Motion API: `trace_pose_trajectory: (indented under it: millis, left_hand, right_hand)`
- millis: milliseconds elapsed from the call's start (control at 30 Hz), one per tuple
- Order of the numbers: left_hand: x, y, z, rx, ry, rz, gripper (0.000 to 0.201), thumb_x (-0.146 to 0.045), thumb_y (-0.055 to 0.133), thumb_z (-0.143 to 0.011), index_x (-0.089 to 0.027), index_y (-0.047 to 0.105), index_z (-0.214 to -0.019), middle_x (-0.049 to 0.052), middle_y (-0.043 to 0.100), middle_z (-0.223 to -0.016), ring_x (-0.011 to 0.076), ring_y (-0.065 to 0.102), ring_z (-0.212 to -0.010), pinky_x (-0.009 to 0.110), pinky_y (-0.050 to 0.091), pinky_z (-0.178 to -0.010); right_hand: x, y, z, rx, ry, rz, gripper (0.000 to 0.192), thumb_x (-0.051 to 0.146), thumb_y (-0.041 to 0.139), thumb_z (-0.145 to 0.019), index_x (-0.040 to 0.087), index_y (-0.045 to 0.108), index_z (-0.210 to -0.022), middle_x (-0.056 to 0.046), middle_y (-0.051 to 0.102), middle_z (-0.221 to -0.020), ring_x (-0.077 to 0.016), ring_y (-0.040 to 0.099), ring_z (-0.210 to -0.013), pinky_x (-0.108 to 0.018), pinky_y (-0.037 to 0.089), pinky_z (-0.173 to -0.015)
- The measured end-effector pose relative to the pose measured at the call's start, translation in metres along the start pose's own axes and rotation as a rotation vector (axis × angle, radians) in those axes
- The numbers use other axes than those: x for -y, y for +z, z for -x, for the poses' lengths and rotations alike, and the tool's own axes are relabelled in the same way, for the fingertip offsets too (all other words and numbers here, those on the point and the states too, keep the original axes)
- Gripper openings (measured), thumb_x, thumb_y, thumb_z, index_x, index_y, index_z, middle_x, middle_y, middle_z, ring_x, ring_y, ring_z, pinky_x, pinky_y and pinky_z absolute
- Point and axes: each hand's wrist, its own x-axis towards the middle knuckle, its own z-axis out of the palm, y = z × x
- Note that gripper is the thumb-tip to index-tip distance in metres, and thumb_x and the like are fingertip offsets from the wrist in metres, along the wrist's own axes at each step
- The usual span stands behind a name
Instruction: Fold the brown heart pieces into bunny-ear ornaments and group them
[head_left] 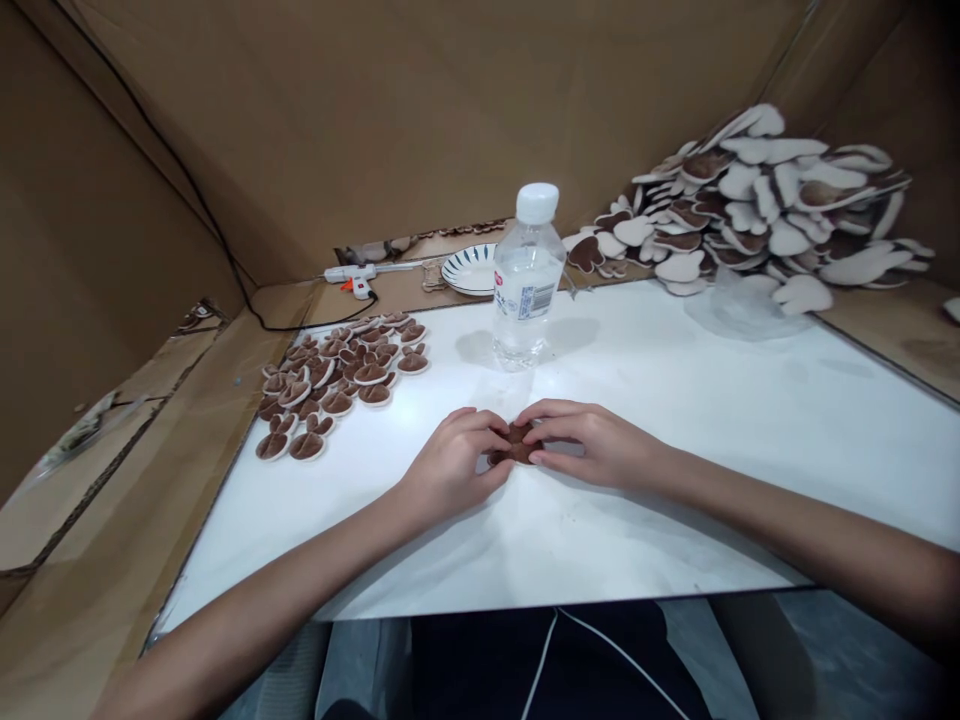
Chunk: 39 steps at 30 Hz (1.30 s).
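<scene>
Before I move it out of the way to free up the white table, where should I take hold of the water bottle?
Grip the water bottle around its straight clear body, below the white cap, coming from the near side. It stands upright and alone on the white table; the plate sits just behind it, so a front approach looks safest.

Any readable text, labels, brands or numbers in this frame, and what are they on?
No text can be read.
Water bottle: its label shows a barcode and a red mark, too small and blurred to read.
Plate, glue gun, brown-and-white pieces: no writing visible.
</scene>
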Motion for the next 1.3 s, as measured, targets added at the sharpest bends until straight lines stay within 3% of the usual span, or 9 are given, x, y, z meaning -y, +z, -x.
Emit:
trace_pose_trajectory:
  millis: [600,1067,1300]
  left_hand:
    - [0.001,-0.003,-0.001,0.011,-0.073,0.040,0.005,-0.019,0.068,-0.075,-0.019,0.072,-0.074,0.005,0.068,-0.094,0.0179,0.064,-0.087,0.035,0.051,-0.084]
    - [-0.002,0.005,0.001,-0.082,-0.033,-0.063,0.004,-0.021,0.067,-0.074,-0.018,0.069,-0.071,0.005,0.070,-0.096,0.0194,0.066,-0.086,0.037,0.051,-0.083]
    - [0.000,0.008,-0.001,-0.106,0.000,-0.077,0.011,-0.024,0.069,-0.075,-0.017,0.068,-0.067,0.005,0.071,-0.092,0.0195,0.067,-0.082,0.035,0.052,-0.078]
  right_hand:
    - [-0.002,-0.002,0.003,0.032,0.044,-0.025,0.018,0.021,0.059,-0.084,0.020,0.071,-0.098,-0.008,0.062,-0.118,-0.0202,0.062,-0.103,-0.034,0.050,-0.088]
    - [-0.007,0.001,0.002,-0.039,0.006,0.077,0.013,0.025,0.065,-0.081,0.021,0.072,-0.091,-0.007,0.068,-0.108,-0.0231,0.061,-0.098,-0.044,0.045,-0.090]
    - [-0.003,0.000,-0.001,-0.040,0.025,0.099,0.011,0.024,0.066,-0.079,0.022,0.072,-0.088,-0.005,0.070,-0.103,-0.0222,0.061,-0.096,-0.042,0.044,-0.088]
